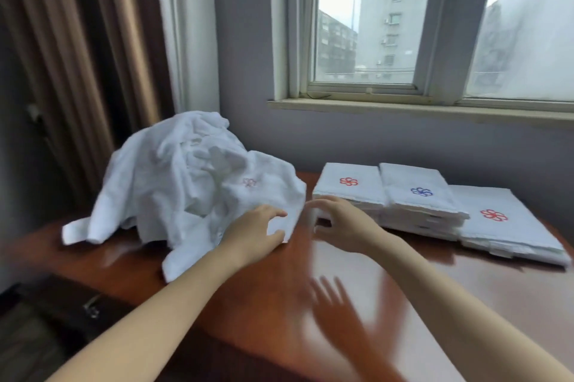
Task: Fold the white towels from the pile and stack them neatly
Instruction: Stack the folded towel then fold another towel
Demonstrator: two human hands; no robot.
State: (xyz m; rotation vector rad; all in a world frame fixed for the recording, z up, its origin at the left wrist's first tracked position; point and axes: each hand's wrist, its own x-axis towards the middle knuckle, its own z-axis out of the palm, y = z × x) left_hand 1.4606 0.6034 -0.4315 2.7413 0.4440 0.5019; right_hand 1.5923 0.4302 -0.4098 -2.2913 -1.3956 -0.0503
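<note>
1. While both hands reach over the table (248, 304), one pile (186, 182) of loose white towels sits at ten o'clock.
2. Left hand (257, 232): fingers and thumb curl round the pile's near corner and grip it.
3. Right hand (338, 226): its fingers curve in a wide C and hold nothing. It sits between the pile and the stacks, and I cannot tell whether it touches the first stack.
4. Three folded stacks lie side by side at two o'clock: first stack (348, 195) marked red, second stack (419, 204) marked blue, third stack (509, 232) marked red.
5. One window (372, 24) stands at twelve o'clock, and one curtain (77, 70) hangs at ten.
</note>
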